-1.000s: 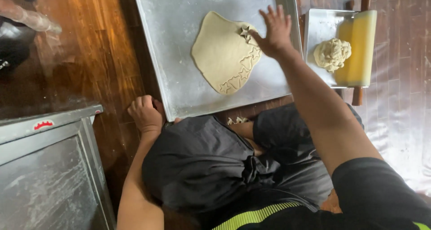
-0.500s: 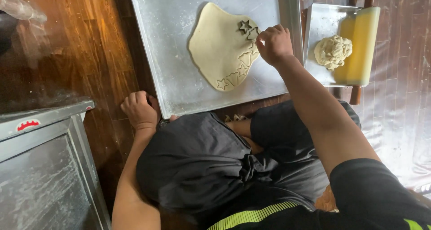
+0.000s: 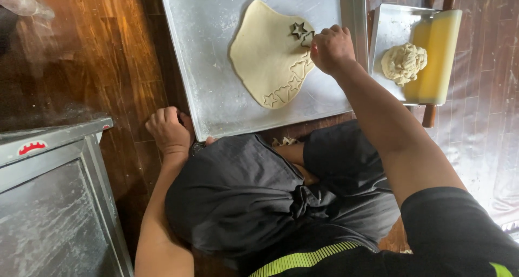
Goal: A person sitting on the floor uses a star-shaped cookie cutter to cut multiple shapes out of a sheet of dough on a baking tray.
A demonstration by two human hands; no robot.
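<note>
Rolled dough sheet (image 3: pixel 267 55) lies on large metal baking tray (image 3: pixel 216 93), star shapes cut along its right edge. Right hand (image 3: pixel 331 49) curled closed at that edge; what it grips cannot be told. Left hand (image 3: pixel 168 130) fisted on wooden floor (image 3: pixel 108 66) at tray's near corner, holding nothing visible.

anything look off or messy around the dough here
Nothing spilled or damaged. The rolled dough has star-shaped holes along its right edge, by the right hand. The rolling pin lies half over the small tray, its lower handle overhanging the floor.

Dark glossy wooden floor (image 3: pixel 124 66), metal cabinet (image 3: pixel 54 201) nearby
</note>
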